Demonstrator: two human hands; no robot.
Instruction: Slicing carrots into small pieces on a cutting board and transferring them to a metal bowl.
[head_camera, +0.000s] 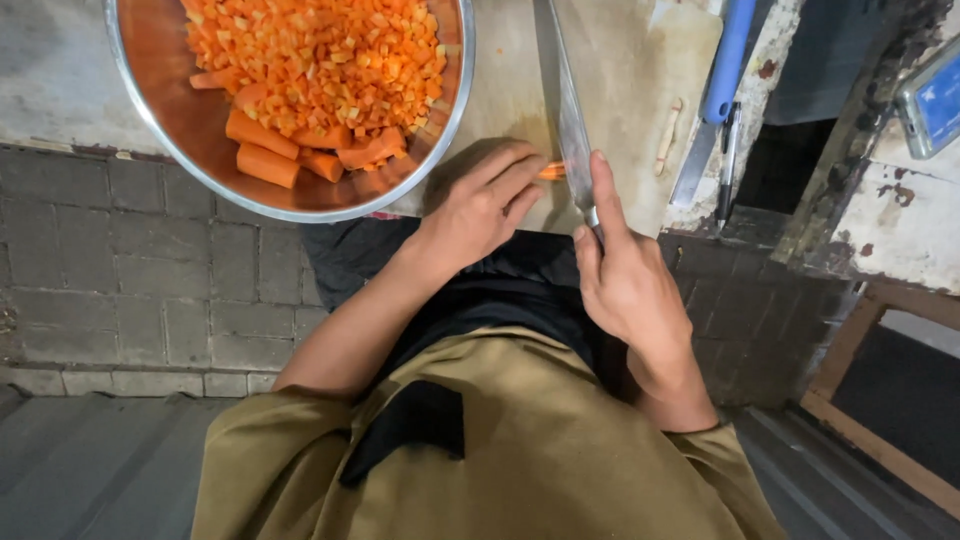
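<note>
The left hand (480, 205) lies curled, fingers pressed together, on a thin orange carrot strip (552, 171) that rests on the pale, worn wooden cutting board (620, 120) at the near edge of the desk; only the strip's right end shows past the fingertips. The right hand (625, 280) is closed round the handle of a long steel chef's knife (570, 110), forefinger laid along the blade's spine, and the blade runs away from the person, its edge down just right of the left fingertips and touching or nearly touching the carrot.

To the left, partly over the board, stands a wide round steel bowl (160, 130) holding small orange carrot dice (320, 55) with several larger carrot chunks (265, 150) on the near side. On the far right of the board lie a blue-handled knife (722, 80) and a dark pen (730, 165).

To cut well here, I judge the left fingertips should stay tucked back behind the knuckles, the knuckles guiding the flat of the blade, and the strip held flat so it cannot roll. Short, even advances would keep the dice matching those in the bowl.
</note>
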